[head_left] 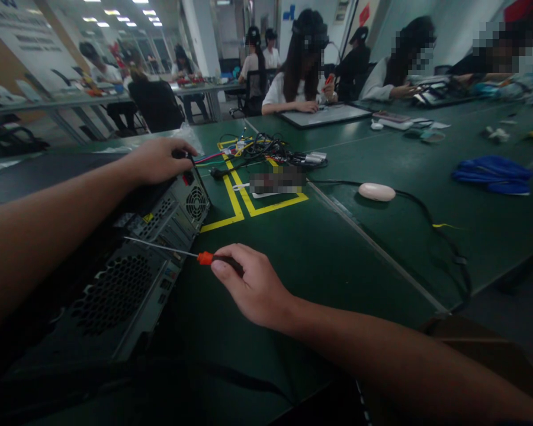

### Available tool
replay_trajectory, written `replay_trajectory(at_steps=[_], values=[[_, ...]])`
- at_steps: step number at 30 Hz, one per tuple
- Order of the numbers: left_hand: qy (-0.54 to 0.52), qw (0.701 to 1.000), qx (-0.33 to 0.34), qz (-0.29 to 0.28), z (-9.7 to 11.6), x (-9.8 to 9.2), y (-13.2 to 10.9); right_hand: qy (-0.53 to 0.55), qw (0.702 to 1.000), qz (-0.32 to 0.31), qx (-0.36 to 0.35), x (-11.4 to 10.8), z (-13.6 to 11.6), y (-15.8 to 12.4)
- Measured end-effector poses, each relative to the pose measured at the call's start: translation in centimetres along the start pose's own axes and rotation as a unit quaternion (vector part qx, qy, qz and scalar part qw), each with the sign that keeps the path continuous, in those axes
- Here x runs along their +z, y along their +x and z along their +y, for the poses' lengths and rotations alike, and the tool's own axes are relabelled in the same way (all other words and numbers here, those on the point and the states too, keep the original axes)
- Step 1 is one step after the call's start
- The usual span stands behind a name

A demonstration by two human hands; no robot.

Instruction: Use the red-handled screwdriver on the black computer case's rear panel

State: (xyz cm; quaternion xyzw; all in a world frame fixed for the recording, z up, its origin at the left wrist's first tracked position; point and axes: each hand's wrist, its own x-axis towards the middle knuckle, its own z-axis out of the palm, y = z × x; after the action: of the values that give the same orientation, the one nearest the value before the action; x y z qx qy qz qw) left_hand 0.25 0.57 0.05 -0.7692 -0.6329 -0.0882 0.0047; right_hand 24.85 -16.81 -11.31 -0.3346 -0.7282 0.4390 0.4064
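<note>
Left hand (160, 160): reaching in from the left edge of the frame, the forearm running diagonally up to centre-left, palm facing down, fingers curling over the upper corner of the computer case (128, 290).
Left grip: the fingertips are perhaps pinching a small black part at that corner, but the spot is too dark to tell whether they are closing on it.
Right hand (253, 290): coming in from the lower right, wrist bending left, fingers and thumb wrapping tightly around the dark handle of the screwdriver (205, 258).
Screwdriver: lying almost level at lower centre, orange collar showing just beyond the thumb, thin shaft pointing left with its tip meeting the rear panel of the case.
Computer case: lying on its side at lower left on the green table (315, 254), its vented rear panel and fan grille facing the camera.
Writing: the wall sign (31, 41) at upper left is carrying dark lettering, too smeared to read.
Around: a cable tangle (266, 151) is sitting on yellow tape (235, 204) at centre, and a white mouse (376, 191) is resting right of it.
</note>
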Motion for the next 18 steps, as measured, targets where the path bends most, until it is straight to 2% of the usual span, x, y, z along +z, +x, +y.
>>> replay_trajectory(at_steps=[18], values=[[0.013, 1.0, -0.017, 0.0, 0.76, -0.3, -0.43, 0.028, 0.999, -0.031, 0.007, -0.06, 0.2, -0.03]])
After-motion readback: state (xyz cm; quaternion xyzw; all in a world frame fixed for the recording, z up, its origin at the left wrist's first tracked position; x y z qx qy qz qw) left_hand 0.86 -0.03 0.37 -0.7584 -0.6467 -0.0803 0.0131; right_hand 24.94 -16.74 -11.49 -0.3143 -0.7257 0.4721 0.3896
